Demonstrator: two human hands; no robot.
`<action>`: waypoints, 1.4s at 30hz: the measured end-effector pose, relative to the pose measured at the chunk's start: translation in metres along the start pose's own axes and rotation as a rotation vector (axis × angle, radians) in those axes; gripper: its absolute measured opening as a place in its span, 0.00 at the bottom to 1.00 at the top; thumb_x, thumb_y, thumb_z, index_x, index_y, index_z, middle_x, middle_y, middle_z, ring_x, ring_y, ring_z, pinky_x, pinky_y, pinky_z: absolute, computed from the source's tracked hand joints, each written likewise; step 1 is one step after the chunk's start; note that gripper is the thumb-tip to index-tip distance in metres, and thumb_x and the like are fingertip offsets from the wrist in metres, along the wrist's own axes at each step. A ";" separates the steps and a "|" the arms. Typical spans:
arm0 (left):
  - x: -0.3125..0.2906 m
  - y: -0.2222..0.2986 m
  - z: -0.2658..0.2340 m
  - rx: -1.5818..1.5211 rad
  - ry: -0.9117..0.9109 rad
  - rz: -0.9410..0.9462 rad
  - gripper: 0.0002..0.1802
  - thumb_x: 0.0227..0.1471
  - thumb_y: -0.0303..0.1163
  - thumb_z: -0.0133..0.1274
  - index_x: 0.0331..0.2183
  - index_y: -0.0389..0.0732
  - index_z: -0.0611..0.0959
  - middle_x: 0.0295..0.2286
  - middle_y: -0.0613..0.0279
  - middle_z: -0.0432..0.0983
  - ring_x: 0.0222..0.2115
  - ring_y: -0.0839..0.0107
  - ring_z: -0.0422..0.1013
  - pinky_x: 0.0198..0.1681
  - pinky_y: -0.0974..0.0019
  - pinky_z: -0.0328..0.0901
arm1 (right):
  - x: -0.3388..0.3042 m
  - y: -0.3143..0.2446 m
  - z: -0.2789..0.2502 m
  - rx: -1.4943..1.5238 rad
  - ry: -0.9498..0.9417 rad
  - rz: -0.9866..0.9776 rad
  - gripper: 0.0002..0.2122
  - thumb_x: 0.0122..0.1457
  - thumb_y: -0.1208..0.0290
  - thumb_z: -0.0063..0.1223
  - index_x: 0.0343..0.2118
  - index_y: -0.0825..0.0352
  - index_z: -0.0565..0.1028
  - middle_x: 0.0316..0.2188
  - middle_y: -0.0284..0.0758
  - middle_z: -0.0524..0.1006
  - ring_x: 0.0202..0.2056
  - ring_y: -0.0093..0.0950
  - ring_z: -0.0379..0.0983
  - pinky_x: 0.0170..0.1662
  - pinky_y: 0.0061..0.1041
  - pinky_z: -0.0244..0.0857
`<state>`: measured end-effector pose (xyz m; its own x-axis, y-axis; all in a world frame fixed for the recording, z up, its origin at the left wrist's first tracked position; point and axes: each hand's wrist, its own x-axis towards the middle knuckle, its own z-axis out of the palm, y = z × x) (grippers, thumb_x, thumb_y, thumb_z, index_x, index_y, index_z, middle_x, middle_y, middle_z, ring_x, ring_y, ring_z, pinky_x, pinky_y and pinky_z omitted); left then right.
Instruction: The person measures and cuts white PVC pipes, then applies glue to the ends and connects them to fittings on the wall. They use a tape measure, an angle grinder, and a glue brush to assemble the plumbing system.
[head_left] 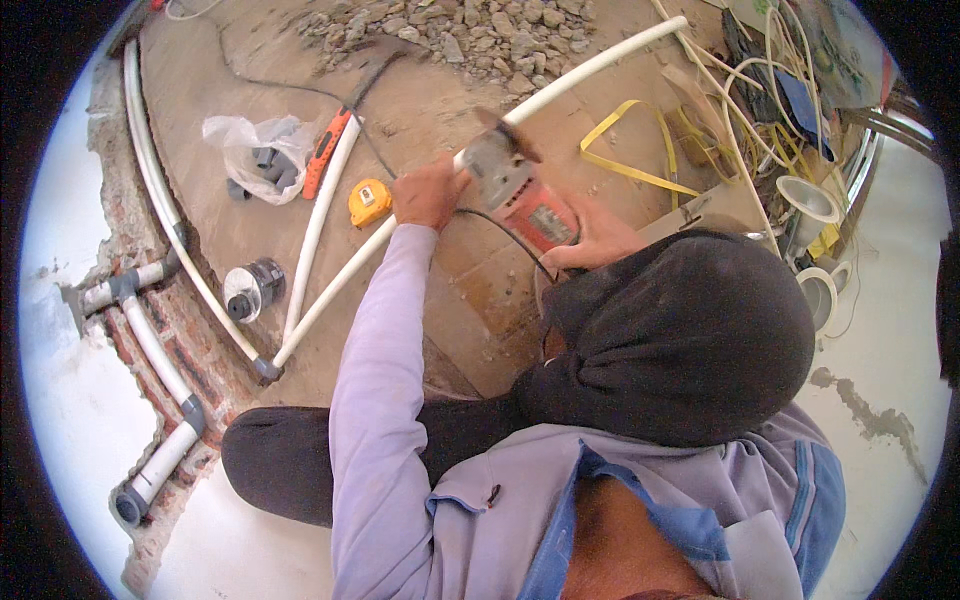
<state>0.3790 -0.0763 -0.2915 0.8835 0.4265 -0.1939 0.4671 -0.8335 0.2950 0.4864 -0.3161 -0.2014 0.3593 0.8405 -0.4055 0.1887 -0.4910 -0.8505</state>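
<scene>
My left hand (428,195) is closed round a long white plastic pipe (600,65) that slants across the floor. My right hand (598,240) grips the red body of an angle grinder (540,215). The grinder's brown disc (508,137) is blurred and lies at the pipe, just beyond my left hand; whether it touches cannot be made out. A dark power cord (505,232) runs near the grinder. Beside my left hand sits a yellow tape measure (370,203). The pipe's near end lies by a grey elbow fitting (267,368).
A second white pipe (320,230), an orange-handled tool (325,155), a plastic bag of grey fittings (250,160) and a round can (255,290) lie left. Rubble (460,35) is piled ahead. Yellow strapping (640,165) and hoses lie right. Pipes (160,365) run along a broken brick channel.
</scene>
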 end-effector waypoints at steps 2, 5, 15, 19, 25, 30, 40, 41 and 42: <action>0.000 0.004 -0.015 0.111 -0.091 0.016 0.17 0.53 0.47 0.51 0.37 0.45 0.79 0.29 0.51 0.80 0.32 0.51 0.77 0.33 0.50 0.70 | 0.001 -0.019 0.007 -0.096 -0.036 0.062 0.37 0.39 0.64 0.62 0.55 0.72 0.64 0.46 0.47 0.73 0.48 0.38 0.70 0.54 0.33 0.61; -0.004 0.000 -0.011 0.016 0.002 0.079 0.13 0.51 0.41 0.51 0.36 0.44 0.81 0.29 0.51 0.80 0.32 0.50 0.77 0.33 0.50 0.69 | 0.003 -0.025 0.017 -0.093 -0.024 0.065 0.36 0.39 0.63 0.60 0.54 0.72 0.64 0.44 0.52 0.73 0.46 0.44 0.71 0.51 0.35 0.63; 0.006 -0.054 0.059 -0.483 0.138 0.097 0.11 0.45 0.37 0.56 0.30 0.41 0.81 0.26 0.49 0.77 0.28 0.47 0.74 0.29 0.50 0.67 | 0.015 -0.021 0.033 0.149 0.009 0.035 0.31 0.40 0.63 0.58 0.49 0.72 0.67 0.38 0.51 0.75 0.41 0.46 0.73 0.46 0.38 0.65; 0.004 -0.072 0.078 -0.459 0.163 0.093 0.11 0.44 0.37 0.57 0.29 0.41 0.81 0.27 0.49 0.77 0.29 0.47 0.74 0.30 0.50 0.67 | 0.021 -0.013 0.044 0.132 -0.015 0.066 0.30 0.40 0.63 0.60 0.48 0.69 0.67 0.38 0.49 0.76 0.42 0.45 0.74 0.47 0.37 0.66; -0.007 -0.050 0.025 -0.255 0.060 0.057 0.12 0.41 0.34 0.60 0.31 0.41 0.81 0.28 0.48 0.77 0.31 0.46 0.74 0.33 0.50 0.67 | 0.025 -0.015 0.048 0.183 0.008 0.023 0.31 0.39 0.63 0.59 0.49 0.71 0.68 0.39 0.50 0.75 0.41 0.44 0.73 0.47 0.36 0.65; -0.012 -0.046 -0.001 -0.201 -0.083 0.077 0.18 0.40 0.31 0.61 0.37 0.38 0.79 0.31 0.46 0.76 0.34 0.44 0.72 0.36 0.51 0.68 | 0.027 -0.012 0.050 0.173 -0.004 0.044 0.31 0.39 0.63 0.59 0.49 0.71 0.67 0.39 0.51 0.75 0.41 0.44 0.73 0.47 0.36 0.65; -0.077 -0.014 -0.050 -1.418 0.074 -0.660 0.14 0.58 0.40 0.48 0.36 0.38 0.76 0.31 0.62 0.73 0.36 0.67 0.70 0.41 0.59 0.66 | 0.027 -0.019 0.050 0.208 0.003 0.011 0.31 0.39 0.65 0.60 0.49 0.72 0.67 0.41 0.51 0.75 0.43 0.44 0.72 0.49 0.35 0.64; -0.092 -0.007 -0.032 -1.691 0.025 -0.660 0.21 0.61 0.48 0.42 0.39 0.38 0.76 0.34 0.61 0.74 0.38 0.66 0.70 0.45 0.57 0.65 | 0.029 -0.021 0.050 0.242 -0.013 -0.006 0.31 0.39 0.65 0.60 0.49 0.73 0.67 0.42 0.51 0.74 0.44 0.44 0.71 0.49 0.34 0.64; -0.102 0.001 -0.013 -1.965 -0.037 -0.645 0.29 0.64 0.56 0.36 0.42 0.39 0.76 0.36 0.61 0.74 0.40 0.65 0.69 0.48 0.55 0.63 | 0.030 -0.022 0.051 0.278 -0.024 -0.019 0.32 0.39 0.65 0.60 0.49 0.73 0.67 0.42 0.51 0.74 0.44 0.44 0.71 0.50 0.34 0.64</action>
<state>0.2895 -0.1160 -0.2595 0.6237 0.4134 -0.6634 0.0708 0.8154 0.5746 0.4463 -0.2684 -0.2120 0.3357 0.8558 -0.3937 -0.0637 -0.3963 -0.9159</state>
